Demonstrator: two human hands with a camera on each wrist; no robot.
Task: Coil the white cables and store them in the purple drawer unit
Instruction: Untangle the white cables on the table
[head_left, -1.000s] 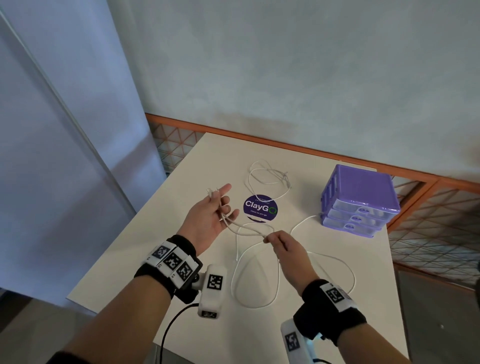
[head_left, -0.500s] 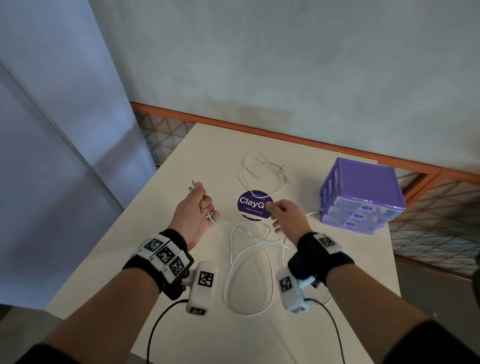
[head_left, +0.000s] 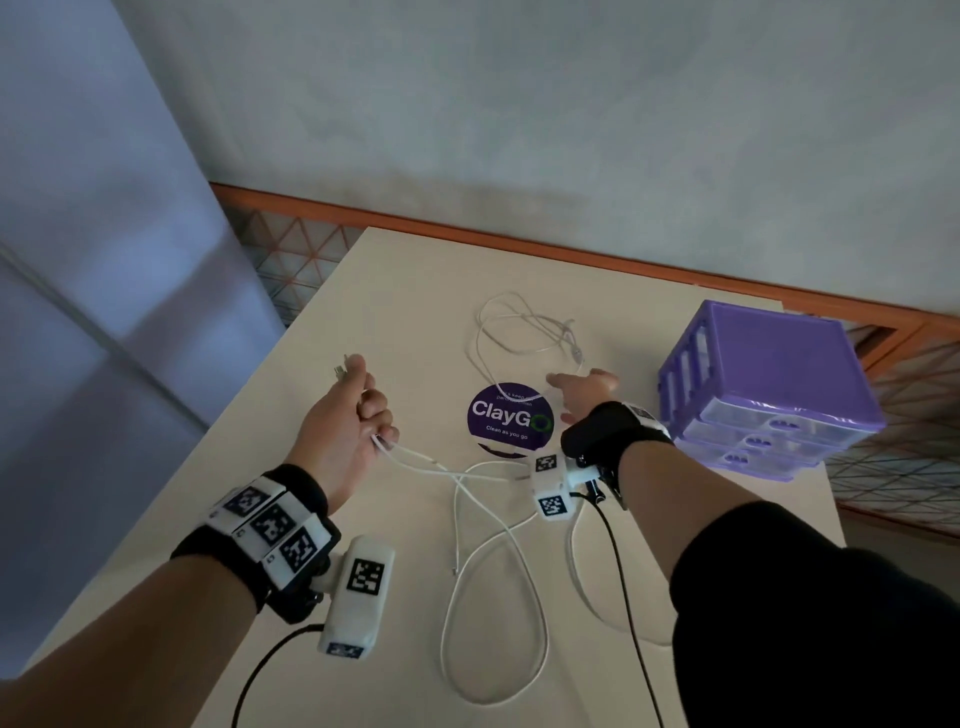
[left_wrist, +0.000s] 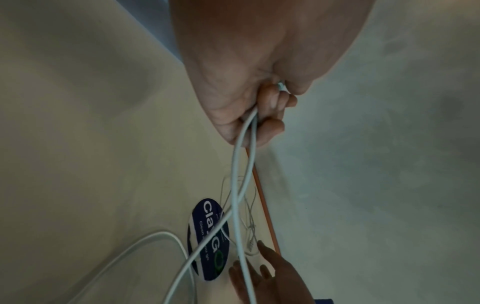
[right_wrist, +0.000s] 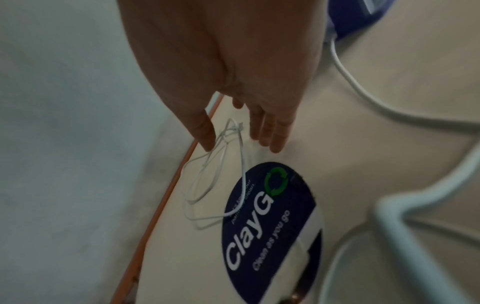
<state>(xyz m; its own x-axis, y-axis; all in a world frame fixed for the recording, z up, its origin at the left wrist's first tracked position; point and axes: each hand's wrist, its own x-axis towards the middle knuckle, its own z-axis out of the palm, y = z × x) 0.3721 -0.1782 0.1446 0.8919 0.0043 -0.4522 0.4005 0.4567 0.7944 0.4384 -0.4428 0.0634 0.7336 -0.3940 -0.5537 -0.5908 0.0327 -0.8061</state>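
Observation:
My left hand (head_left: 358, 410) (left_wrist: 262, 115) grips two strands of a thick white cable (head_left: 498, 561) (left_wrist: 236, 185), with a plug end poking out above the fist. The rest of that cable lies in loose loops on the table in front of me. My right hand (head_left: 582, 395) (right_wrist: 244, 131) is open, fingers straight, reaching over a thin white cable (head_left: 519, 338) (right_wrist: 221, 164) that lies tangled near the far edge; it holds nothing. The purple drawer unit (head_left: 769, 395) stands at the right with its drawers closed.
A round dark "ClayGo" sticker (head_left: 509, 421) (right_wrist: 270, 222) is stuck on the cream table (head_left: 395, 291) between my hands. An orange rail (head_left: 571, 254) runs behind the table against the wall. Black leads hang from both wrist cameras.
My right hand has let go of the thick cable and moved forward and right, opening over the thin cable. My left hand has closed into a fist round the thick cable.

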